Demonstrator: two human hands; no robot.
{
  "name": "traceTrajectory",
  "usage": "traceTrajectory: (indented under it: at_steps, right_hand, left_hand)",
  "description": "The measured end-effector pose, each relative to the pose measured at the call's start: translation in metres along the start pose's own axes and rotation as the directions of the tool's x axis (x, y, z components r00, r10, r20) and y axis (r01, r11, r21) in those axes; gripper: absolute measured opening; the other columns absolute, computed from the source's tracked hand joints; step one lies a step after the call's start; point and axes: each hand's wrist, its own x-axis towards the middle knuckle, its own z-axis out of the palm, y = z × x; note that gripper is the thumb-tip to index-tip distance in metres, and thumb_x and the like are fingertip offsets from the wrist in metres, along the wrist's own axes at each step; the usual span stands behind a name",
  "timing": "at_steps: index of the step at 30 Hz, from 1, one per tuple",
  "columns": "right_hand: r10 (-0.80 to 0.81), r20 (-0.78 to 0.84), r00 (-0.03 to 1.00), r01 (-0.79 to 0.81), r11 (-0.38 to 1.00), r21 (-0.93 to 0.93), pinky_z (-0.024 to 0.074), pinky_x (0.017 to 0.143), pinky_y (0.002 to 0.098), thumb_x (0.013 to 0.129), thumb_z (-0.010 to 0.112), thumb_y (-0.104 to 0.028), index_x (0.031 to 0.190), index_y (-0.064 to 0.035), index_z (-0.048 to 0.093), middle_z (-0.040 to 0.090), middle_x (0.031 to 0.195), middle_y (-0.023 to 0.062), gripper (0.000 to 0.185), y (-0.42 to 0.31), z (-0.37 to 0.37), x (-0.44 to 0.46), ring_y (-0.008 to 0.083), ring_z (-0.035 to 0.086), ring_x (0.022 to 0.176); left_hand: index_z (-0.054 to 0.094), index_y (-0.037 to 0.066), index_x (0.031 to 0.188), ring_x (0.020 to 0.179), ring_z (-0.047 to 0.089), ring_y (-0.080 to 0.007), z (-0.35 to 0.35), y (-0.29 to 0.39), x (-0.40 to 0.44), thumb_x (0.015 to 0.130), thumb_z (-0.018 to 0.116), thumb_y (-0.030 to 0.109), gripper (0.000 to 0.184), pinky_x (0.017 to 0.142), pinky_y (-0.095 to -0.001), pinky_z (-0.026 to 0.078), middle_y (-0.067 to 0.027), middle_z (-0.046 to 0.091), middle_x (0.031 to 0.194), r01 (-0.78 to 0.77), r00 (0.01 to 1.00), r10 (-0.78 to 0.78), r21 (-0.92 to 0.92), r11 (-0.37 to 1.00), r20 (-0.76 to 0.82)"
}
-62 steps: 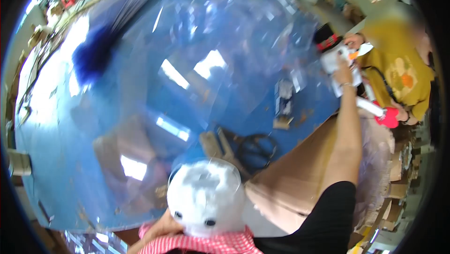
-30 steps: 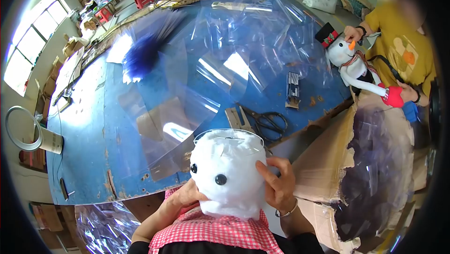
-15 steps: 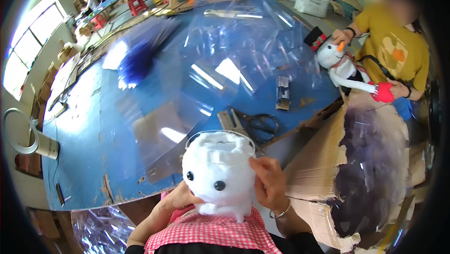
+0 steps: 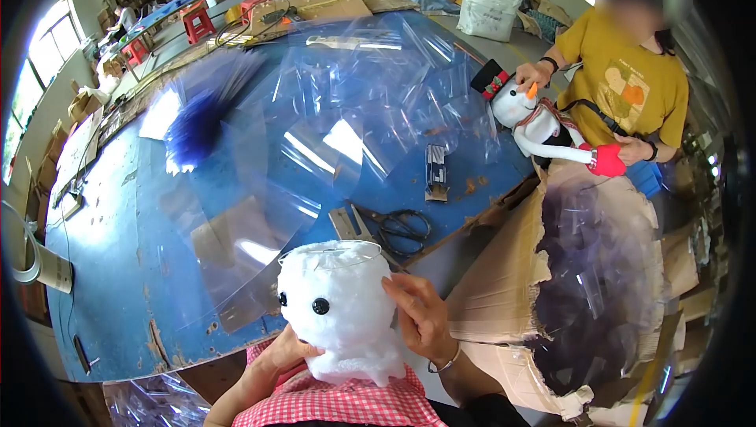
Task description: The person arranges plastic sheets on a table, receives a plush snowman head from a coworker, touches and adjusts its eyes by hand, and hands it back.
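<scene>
A white plush head (image 4: 339, 293) with two black eyes is upright just above my checked apron, a clear ring (image 4: 331, 252) around its top. My left hand (image 4: 291, 348) grips its lower left side, the thumb at the neck. At the right side of the head, my right hand (image 4: 419, 317) has its bent fingertips against the plush near the ring; whether they pinch anything small is hidden. Scissors (image 4: 403, 230) and a metal stapler-like tool (image 4: 352, 224) lie on the table just beyond the head.
Clear plastic sheets (image 4: 236, 242) cover much of the blue table (image 4: 118, 269). A small box (image 4: 435, 171) lies right of centre. At the right stands an open carton (image 4: 504, 269) of plastic film. Beyond it, a person (image 4: 630, 72) in yellow holds a snowman doll (image 4: 516, 108).
My right hand, at first reaching far right to the other person's doll, has come back to the plush head. The head has turned slightly, and the view has shifted.
</scene>
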Motion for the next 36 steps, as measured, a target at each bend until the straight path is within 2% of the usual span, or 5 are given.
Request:
traceTrajectory:
  at_steps: [20,29,32,33,36]
  right_hand:
    - [0.048,-0.081,0.996,-0.045,0.998,0.036,0.0491,0.075,0.0314,0.081,0.045,0.015,0.121,0.0013,0.053,0.058,0.108,0.0194,0.044,0.008,0.005,-0.003,0.0285,0.061,0.091]
    - [-0.004,-0.072,0.997,-0.002,0.997,-0.079,0.0489,0.071,0.0296,0.081,0.045,0.015,0.118,0.0048,0.053,0.061,0.101,0.0183,0.039,0.01,0.0,-0.001,0.0263,0.061,0.086]
    - [0.038,-0.122,0.992,-0.021,0.991,0.135,0.0489,0.069,0.0307,0.079,0.05,0.014,0.106,0.0056,0.058,0.062,0.091,0.0194,0.029,0.003,-0.004,-0.005,0.0278,0.062,0.08]
    - [0.07,-0.108,0.992,-0.029,0.94,0.341,0.0494,0.068,0.0315,0.077,0.051,0.014,0.103,0.0046,0.059,0.063,0.089,0.0194,0.028,-0.003,-0.008,-0.004,0.0277,0.062,0.078]
    - [0.037,-0.043,0.998,0.013,0.592,0.806,0.051,0.064,0.0336,0.072,0.054,0.013,0.095,0.0029,0.061,0.064,0.084,0.0202,0.026,-0.027,-0.028,0.001,0.0275,0.064,0.071]
  left_hand:
    - [0.035,0.001,0.131,0.113,0.05,-0.0244,0.019,0.012,-0.001,0.064,0.082,0.026,0.086,0.096,-0.0388,0.04,-0.0139,0.051,0.122,-0.019,0.992,0.016,-0.019,1.0,-0.125]
    - [0.038,0.0,0.129,0.11,0.052,-0.0234,0.013,0.007,0.005,0.063,0.082,0.023,0.083,0.095,-0.0386,0.042,-0.0137,0.054,0.118,-0.049,0.994,0.052,0.036,0.998,-0.101]
    - [0.039,0.0,0.128,0.109,0.052,-0.0233,0.013,0.006,0.004,0.063,0.082,0.022,0.081,0.095,-0.0384,0.042,-0.0135,0.054,0.117,-0.028,0.994,0.031,0.032,0.999,-0.102]
    - [0.039,0.0,0.128,0.109,0.052,-0.0232,0.013,0.006,0.003,0.063,0.082,0.022,0.081,0.095,-0.0384,0.042,-0.0134,0.054,0.117,-0.021,0.994,0.024,0.029,0.999,-0.103]
    - [0.04,0.0,0.127,0.108,0.053,-0.0231,0.015,0.007,0.003,0.063,0.081,0.021,0.079,0.094,-0.0382,0.042,-0.0131,0.055,0.115,-0.006,0.992,0.009,0.027,1.0,-0.123]
